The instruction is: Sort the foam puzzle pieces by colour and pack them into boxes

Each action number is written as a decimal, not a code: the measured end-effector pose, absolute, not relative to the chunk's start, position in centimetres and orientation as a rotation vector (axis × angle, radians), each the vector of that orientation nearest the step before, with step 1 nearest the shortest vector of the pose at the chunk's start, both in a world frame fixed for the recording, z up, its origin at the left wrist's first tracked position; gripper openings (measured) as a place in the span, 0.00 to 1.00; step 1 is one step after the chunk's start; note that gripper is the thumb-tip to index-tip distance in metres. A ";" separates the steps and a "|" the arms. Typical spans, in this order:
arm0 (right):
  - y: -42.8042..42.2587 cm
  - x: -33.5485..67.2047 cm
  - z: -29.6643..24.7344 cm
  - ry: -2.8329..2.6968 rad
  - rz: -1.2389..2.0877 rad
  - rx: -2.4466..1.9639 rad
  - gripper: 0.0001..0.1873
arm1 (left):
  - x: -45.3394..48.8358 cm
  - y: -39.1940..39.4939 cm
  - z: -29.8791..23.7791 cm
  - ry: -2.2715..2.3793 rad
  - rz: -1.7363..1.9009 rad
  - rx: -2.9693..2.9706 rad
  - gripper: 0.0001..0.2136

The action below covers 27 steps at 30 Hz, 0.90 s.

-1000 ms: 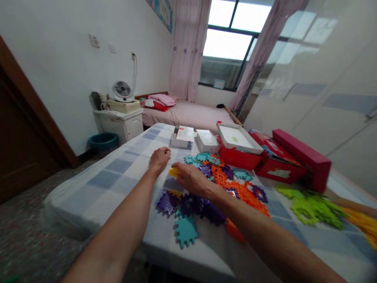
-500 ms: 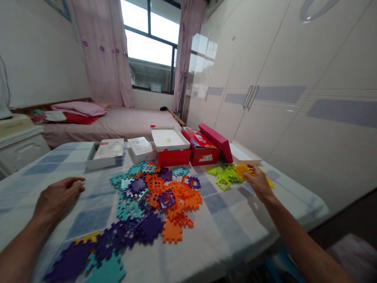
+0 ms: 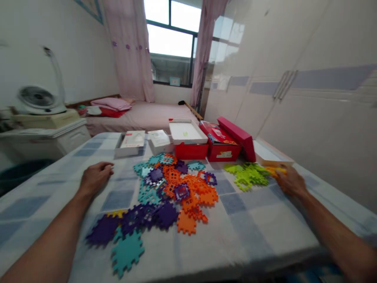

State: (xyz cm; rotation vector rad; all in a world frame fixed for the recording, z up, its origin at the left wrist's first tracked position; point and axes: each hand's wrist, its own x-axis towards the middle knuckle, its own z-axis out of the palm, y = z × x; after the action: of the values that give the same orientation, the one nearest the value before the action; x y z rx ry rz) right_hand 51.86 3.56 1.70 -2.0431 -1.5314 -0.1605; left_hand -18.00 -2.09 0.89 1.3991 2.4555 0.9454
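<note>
My left hand [image 3: 96, 177] rests on the checked tablecloth with its fingers loosely curled together, apart from the pieces; nothing shows in it. At the right, my right hand [image 3: 290, 180] is closed on yellow interlocking plastic tiles [image 3: 274, 171], its fingers partly smeared by motion. Lime-green interlocking tiles [image 3: 250, 175] lie just left of it. In the middle spreads a pile of orange tiles [image 3: 207, 195], turquoise tiles [image 3: 149, 194] and purple tiles [image 3: 165, 214]. Nearer me lie a purple square tile [image 3: 103, 231] and a turquoise square tile [image 3: 127, 250].
Along the table's far side stand two small white boxes [image 3: 129, 151] [image 3: 161, 147], a red box with a white tray [image 3: 190, 133] on top, another red box [image 3: 224, 151] with a leaning red lid [image 3: 238, 137], and a shallow white tray [image 3: 271, 153]. A wardrobe [image 3: 318, 114] stands at right.
My head view has swung right to left, so the scene sits further right. My right hand has moved slightly outward with the yellow tiles, away from the green ones. My left hand stays on the cloth.
</note>
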 end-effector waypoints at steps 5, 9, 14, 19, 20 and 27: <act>3.2 46.6 2.7 -1.657 -0.356 -1.753 0.27 | -17.8 -2.0 0.5 2.416 1.044 1.458 0.16; 0.1 35.6 4.9 -1.873 -0.138 -1.560 0.26 | -18.0 -1.8 0.1 2.427 1.090 1.450 0.15; -6.6 21.2 5.9 -2.474 0.258 -0.872 0.23 | -18.0 -1.8 -0.1 2.408 1.113 1.469 0.15; -11.5 12.6 5.1 -2.919 0.429 -0.335 0.36 | -18.0 -1.9 0.0 2.405 1.107 1.479 0.14; -11.8 11.6 4.8 -2.944 0.422 -0.290 0.35 | -17.9 -1.9 0.0 2.406 1.104 1.477 0.14; -9.9 10.0 3.0 -2.879 0.191 -0.513 0.24 | -17.8 -1.8 0.0 2.423 1.098 1.455 0.14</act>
State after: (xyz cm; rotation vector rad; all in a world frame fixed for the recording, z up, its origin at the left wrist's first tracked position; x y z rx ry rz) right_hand 9.99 -9.88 3.04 -0.5134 -2.8791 0.1913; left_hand -17.84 -1.78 0.04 1.4550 2.4226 1.0980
